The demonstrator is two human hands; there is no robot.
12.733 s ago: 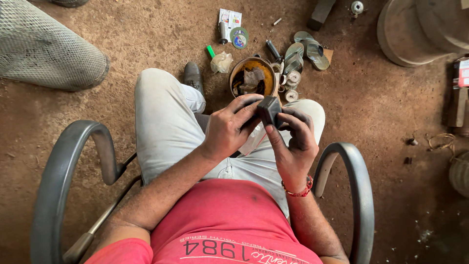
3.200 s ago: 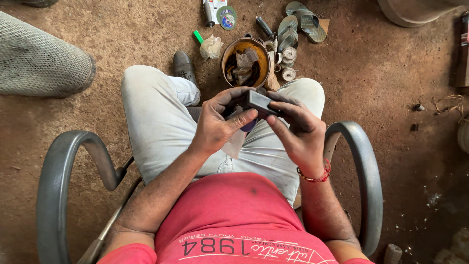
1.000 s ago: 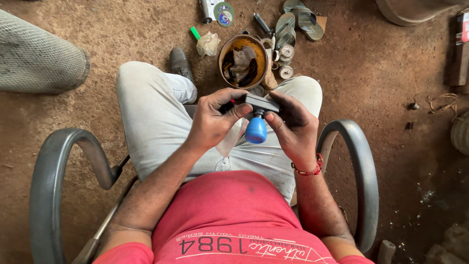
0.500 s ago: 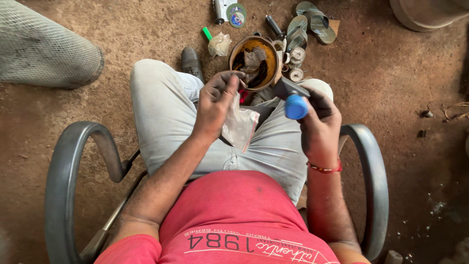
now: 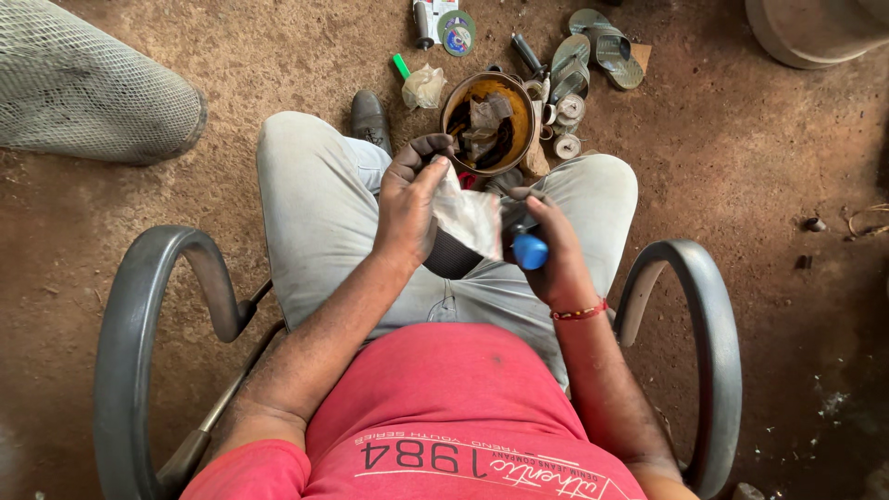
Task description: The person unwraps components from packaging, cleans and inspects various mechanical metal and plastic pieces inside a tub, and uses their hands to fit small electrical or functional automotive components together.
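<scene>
Over dirt floor (image 5: pixel 278 56), left hand (image 5: pixel 407 208) now pinches rag (image 5: pixel 468 218), right hand (image 5: pixel 556 255) clamps blue-handled tool (image 5: pixel 530 250)

bowl (image 5: pixel 488 120) on floor (image 5: pixel 278 56), sandals (image 5: pixel 593 56) right

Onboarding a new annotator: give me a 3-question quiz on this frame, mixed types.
1. True or false: the left hand holds a pale crumpled rag.
2. The blue-handled tool is in which hand? A) left B) right hand C) neither
3. Fill in: the round orange-rimmed bowl of parts sits on the dirt floor just beyond the person's ____.

Key: 1 true; 2 B; 3 knees.
</scene>
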